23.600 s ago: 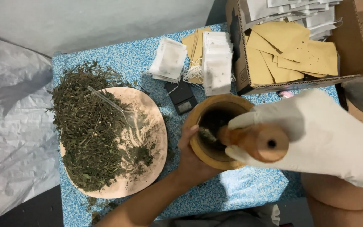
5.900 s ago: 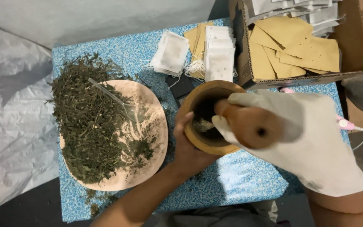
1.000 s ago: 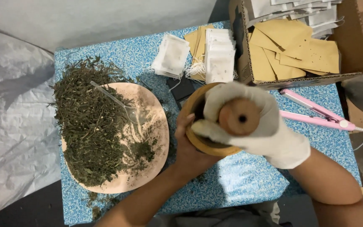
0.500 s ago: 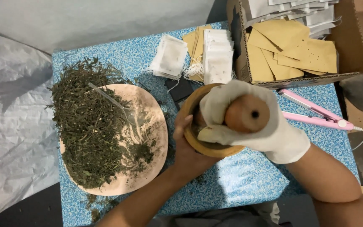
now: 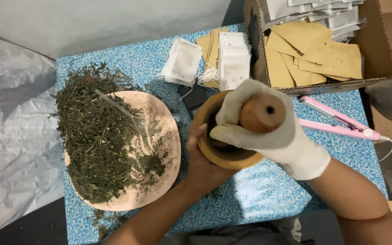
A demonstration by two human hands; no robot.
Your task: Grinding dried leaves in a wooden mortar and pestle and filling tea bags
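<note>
My right hand (image 5: 268, 136), in a white glove, grips a wooden pestle (image 5: 262, 113) that stands upright inside a wooden mortar (image 5: 232, 156). The glove hides most of the mortar's inside. My bare left hand (image 5: 203, 161) wraps around the mortar's left side and holds it on the blue speckled table (image 5: 268, 199). To the left lies a round wooden plate (image 5: 162, 136) heaped with dried green herb (image 5: 94, 136), and a clear plastic spoon (image 5: 119, 109) rests on the heap.
Stacks of white tea bags (image 5: 233, 61) and brown paper sachets lie behind the mortar. A cardboard box (image 5: 377, 54) at the back right holds more brown sachets. A pink heat-sealing tong (image 5: 336, 124) lies right of the mortar. Grey plastic sheeting (image 5: 10, 136) covers the left.
The pestle's top has tipped slightly to the right inside the mortar over the last second. My left hand has stayed on the mortar.
</note>
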